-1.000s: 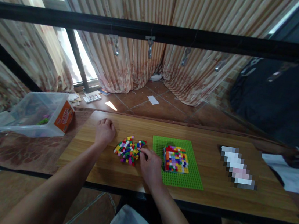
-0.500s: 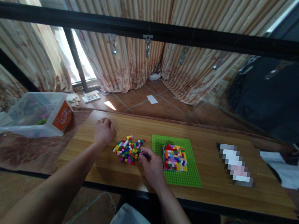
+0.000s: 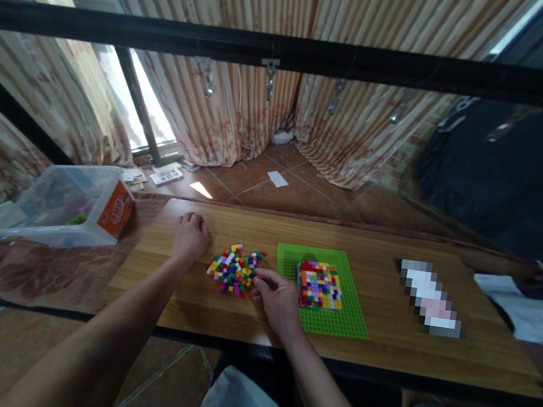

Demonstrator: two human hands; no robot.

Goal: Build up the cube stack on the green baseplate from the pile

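The wooden table (image 3: pixel 248 227) was the biggest thing, and all the building was on it. A green board (image 3: pixel 348 322) lay flat on the right part. On the board sat a chunky block of joined bricks (image 3: pixel 323 286), with bare green all around it. So a good lot looked built. Its top was full of mixed colors, but I could not tell if any spot was missing. A heap of loose bricks (image 3: pixel 234 269) lay on the wood beside the board, so plenty were not joined yet.

The right hand (image 3: pixel 281 299) was between the heap and the block, reaching in from below with its fingertips at the heap's edge. Thumb and finger were close together, and I could not tell if they had a brick. The left hand (image 3: pixel 191 236) rested past the heap's other side, fingers curled, nothing showing in it.
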